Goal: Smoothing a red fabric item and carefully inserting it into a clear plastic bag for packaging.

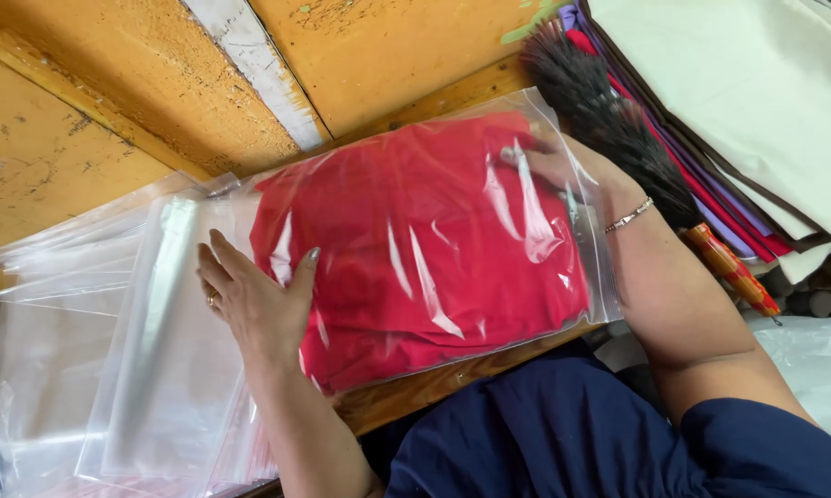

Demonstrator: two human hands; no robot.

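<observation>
A folded red cloth (406,249) lies inside a clear zip plastic bag (592,277) on a wooden surface. My left hand (254,300), with a ring on one finger, presses flat on the closed end of the bag, thumb resting on the red cloth. My right hand (549,166) is pushed into the bag's open end, fingers on the cloth under the plastic; a thin bracelet (629,216) sits on that wrist. Most of the right hand is hidden by the glare on the plastic.
A pile of empty clear bags (74,350) lies to the left. A dark bristle brush with an orange handle (618,124) lies beside the right wrist. Folded cream, red and purple cloths (756,101) are stacked at the upper right. An orange wooden board (111,83) lies beyond.
</observation>
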